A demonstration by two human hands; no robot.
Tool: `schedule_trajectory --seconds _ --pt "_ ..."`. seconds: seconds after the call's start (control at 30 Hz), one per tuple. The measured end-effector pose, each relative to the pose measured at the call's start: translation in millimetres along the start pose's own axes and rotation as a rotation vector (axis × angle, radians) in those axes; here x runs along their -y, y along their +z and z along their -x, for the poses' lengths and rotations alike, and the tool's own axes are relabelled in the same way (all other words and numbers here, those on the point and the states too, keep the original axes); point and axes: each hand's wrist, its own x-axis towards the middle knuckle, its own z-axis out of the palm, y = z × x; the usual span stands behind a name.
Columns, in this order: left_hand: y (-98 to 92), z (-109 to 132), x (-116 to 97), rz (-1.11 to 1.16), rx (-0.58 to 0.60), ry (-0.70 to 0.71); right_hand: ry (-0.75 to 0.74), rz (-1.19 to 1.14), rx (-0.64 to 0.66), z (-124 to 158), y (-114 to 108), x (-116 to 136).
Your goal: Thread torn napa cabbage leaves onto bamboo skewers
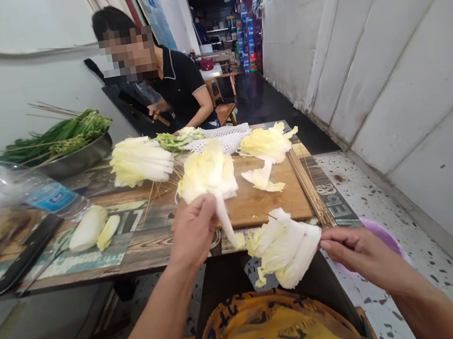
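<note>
Pinched between the thumb and fingers of my left hand is a pale napa cabbage leaf, its white strip hanging over the board's near edge. Just behind that hand lies a pile of yellow-white cabbage leaves on the wooden cutting board. My right hand grips the end of a cabbage skewer, several leaf pieces bunched along it above my lap. A thin brown stick tip pokes out at its far side. More loose leaves rest on the board's far right.
Bamboo skewers line the board's right side. Leftward are stacked cabbage skewers, a knife, scissors, a small cabbage heart, a water bottle and a bowl of greens. Across the table sits another person holding a dark-bladed knife.
</note>
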Motion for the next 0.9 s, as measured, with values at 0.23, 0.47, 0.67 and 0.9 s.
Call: schedule_trajectory --seconds 0.23,0.47,0.67,0.9 --pt "12.8 25.4 31.0 0.17 0.172 -0.36 -0.041 0.111 0.077 -3.0 1.9 5.2" --pt "7.1 23.6 34.3 0.241 0.281 -0.427 -0.002 0.117 0.104 -2.5 5.3 -0.2" --pt "3.6 21.8 34.1 0.237 0.258 -0.402 0.002 0.139 0.101 -0.7 3.1 5.3" --pt "1.9 22.4 37.3 0.23 0.3 -0.398 0.001 0.149 0.111 -1.0 4.4 7.8"
